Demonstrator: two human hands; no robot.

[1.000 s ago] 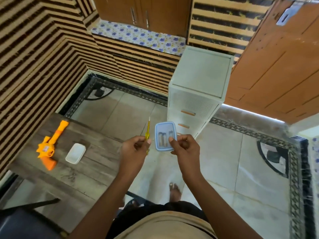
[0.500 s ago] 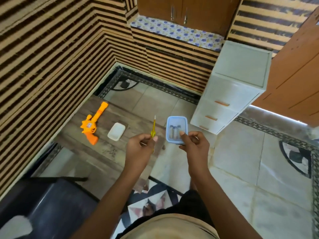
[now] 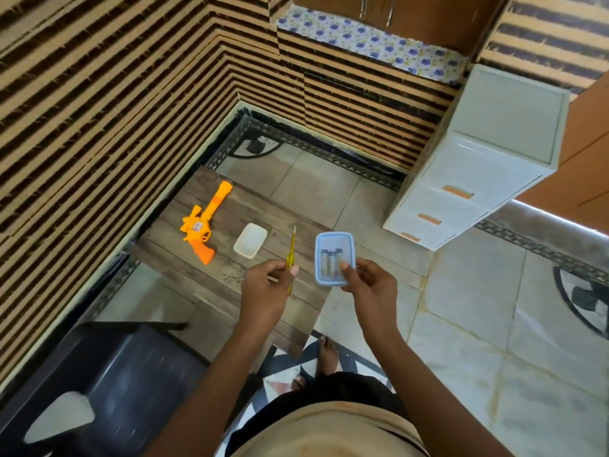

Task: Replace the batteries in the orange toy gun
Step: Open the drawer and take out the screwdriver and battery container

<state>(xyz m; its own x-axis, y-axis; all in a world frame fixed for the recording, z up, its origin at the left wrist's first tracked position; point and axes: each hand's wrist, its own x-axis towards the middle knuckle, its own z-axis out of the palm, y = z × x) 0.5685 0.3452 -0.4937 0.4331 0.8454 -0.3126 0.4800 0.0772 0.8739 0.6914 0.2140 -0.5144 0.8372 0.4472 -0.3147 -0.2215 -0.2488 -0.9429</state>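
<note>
While both hands hover at its near edge, the worktop (image 3: pixel 227 285) lies ahead-left of me. On it the orange toy gun (image 3: pixel 201 225) lies flat, up and left of my left hand (image 3: pixel 265 291), barrel pointing away, grip toward me. I judge left the nearer hand. My right hand (image 3: pixel 370 286) pinches the blue box (image 3: pixel 334 240) holding batteries (image 3: pixel 328 262). Left fingers (image 3: pixel 294 270) pinch a yellow screwdriver (image 3: pixel 291 249), tip up.
</note>
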